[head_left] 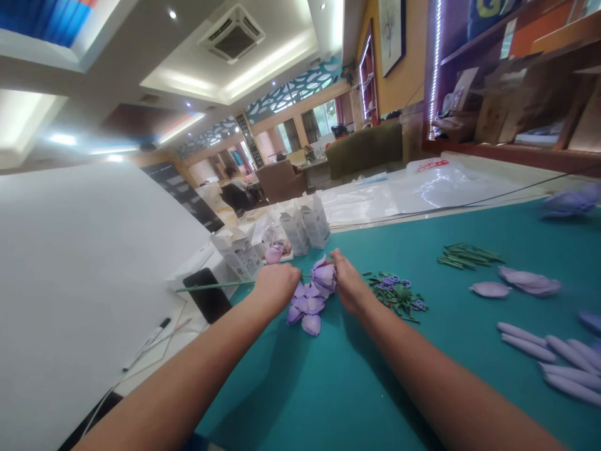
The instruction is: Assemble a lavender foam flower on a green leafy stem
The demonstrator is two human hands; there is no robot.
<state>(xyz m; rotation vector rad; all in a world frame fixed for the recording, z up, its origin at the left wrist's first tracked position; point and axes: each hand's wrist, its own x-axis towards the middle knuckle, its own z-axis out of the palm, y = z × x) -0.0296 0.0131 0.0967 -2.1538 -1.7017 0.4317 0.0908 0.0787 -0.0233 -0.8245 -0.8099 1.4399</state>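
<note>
My left hand (276, 285) is closed around a thin green stem (211, 287) that sticks out to the left over the table edge. My right hand (346, 282) pinches a purple foam flower head (325, 275) at the stem's other end. Just below the two hands, loose purple petals (307, 308) lie in a small heap on the teal table (357, 376).
Green stem pieces with purple rings (397, 294) lie right of my right hand, a bundle of green sticks (467, 255) farther back. Purple petals (528, 282) and rolled petals (554, 357) cover the right side. White cartons (305, 225) stand at the far edge. A person sits at a distant desk.
</note>
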